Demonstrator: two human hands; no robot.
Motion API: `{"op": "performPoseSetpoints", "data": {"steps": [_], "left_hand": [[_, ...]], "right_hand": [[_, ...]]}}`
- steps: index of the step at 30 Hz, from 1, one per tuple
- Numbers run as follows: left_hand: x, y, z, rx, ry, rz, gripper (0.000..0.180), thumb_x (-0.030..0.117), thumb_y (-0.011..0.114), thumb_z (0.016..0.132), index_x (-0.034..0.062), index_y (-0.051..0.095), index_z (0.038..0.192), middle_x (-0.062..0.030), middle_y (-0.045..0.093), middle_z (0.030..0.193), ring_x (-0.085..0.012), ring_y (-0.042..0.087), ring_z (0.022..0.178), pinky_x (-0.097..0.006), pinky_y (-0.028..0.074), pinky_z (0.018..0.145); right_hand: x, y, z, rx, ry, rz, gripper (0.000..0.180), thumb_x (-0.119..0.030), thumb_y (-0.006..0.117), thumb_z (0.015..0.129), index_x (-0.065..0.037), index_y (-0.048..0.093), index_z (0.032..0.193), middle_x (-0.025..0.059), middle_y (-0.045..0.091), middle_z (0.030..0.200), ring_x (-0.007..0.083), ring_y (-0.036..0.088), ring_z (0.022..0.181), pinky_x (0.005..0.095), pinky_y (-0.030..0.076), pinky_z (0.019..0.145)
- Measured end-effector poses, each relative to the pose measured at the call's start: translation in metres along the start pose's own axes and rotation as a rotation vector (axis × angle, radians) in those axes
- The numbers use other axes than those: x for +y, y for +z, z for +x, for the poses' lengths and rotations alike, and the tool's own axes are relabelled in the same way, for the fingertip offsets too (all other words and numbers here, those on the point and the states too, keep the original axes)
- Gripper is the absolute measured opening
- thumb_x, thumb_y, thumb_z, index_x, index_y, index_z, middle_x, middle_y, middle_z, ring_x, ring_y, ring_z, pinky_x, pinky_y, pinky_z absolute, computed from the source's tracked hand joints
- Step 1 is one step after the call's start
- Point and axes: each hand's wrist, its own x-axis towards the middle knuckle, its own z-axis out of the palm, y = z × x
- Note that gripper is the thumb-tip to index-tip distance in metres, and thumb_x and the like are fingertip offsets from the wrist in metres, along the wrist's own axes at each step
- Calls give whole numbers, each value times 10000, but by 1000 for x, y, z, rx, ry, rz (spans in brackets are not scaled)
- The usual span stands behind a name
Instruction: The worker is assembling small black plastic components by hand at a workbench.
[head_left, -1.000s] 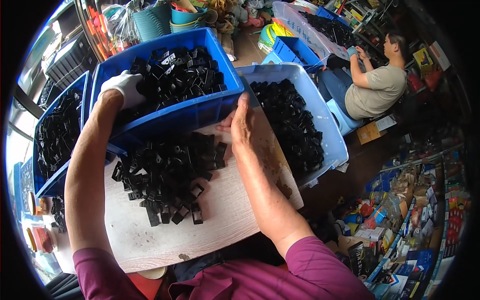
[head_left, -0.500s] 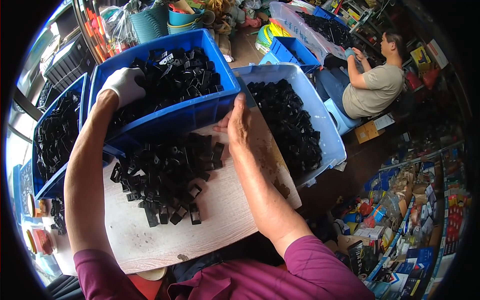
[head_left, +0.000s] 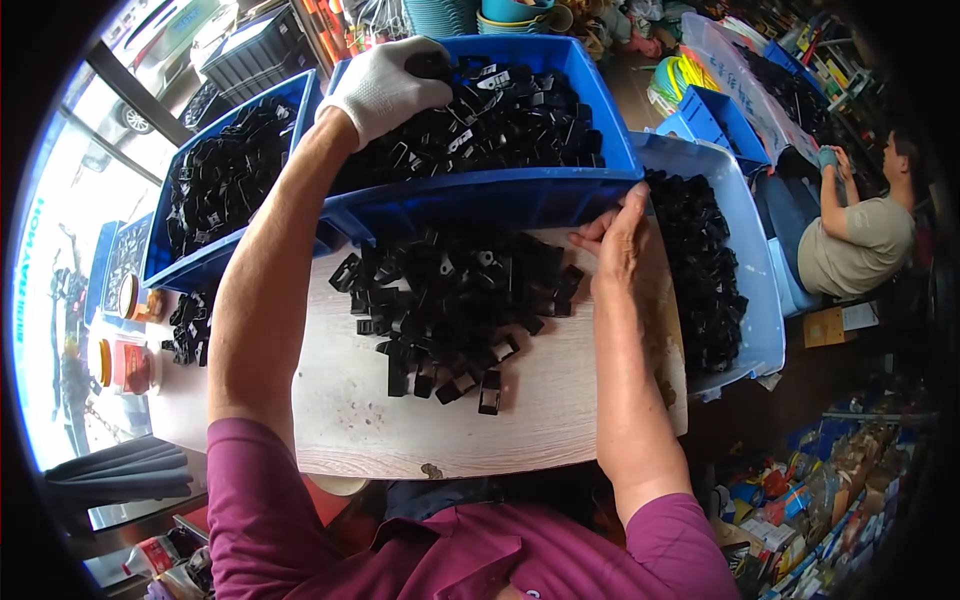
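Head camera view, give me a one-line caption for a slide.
Gloved left hand reaches into a blue bin of black plastic clips; bare right hand steadies its front edge above a clip pile on a wooden board.

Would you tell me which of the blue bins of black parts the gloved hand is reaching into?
The left hand is in the middle blue bin, tilted over the wooden board; the left bin and the paler right bin are untouched by it.

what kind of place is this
Probably a small workshop or parts-sorting room behind a hardware shop. Blue plastic bins hold heaps of small black plastic parts, more lie on a wooden board, and a second person sits working among cluttered shelves.
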Motion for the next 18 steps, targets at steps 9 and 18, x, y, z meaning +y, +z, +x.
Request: {"op": "performPoseSetpoints", "data": {"steps": [9, 18], "left_hand": [[63, 7, -101, 376, 357, 30, 435, 146, 795, 716, 94, 707, 1139, -215, 632, 1200, -372, 686, 1019, -400, 588, 890], [76, 46, -161, 170, 331, 183, 604, 187, 859, 644, 221, 659, 1214, -196, 542, 1354, -361, 635, 1059, -409, 599, 739]], "right_hand": [[-1, 2, -4, 24, 51, -39, 775, -782, 462, 940, -54, 583, 1178, 7, 472, 701, 156, 541, 600, 342, 554, 535], [5, -6, 4, -17, 36, -59, 763, -759, 415, 969, -52, 575, 1208, 20, 476, 699, 167, 550, 621, 357, 567, 563]]}}
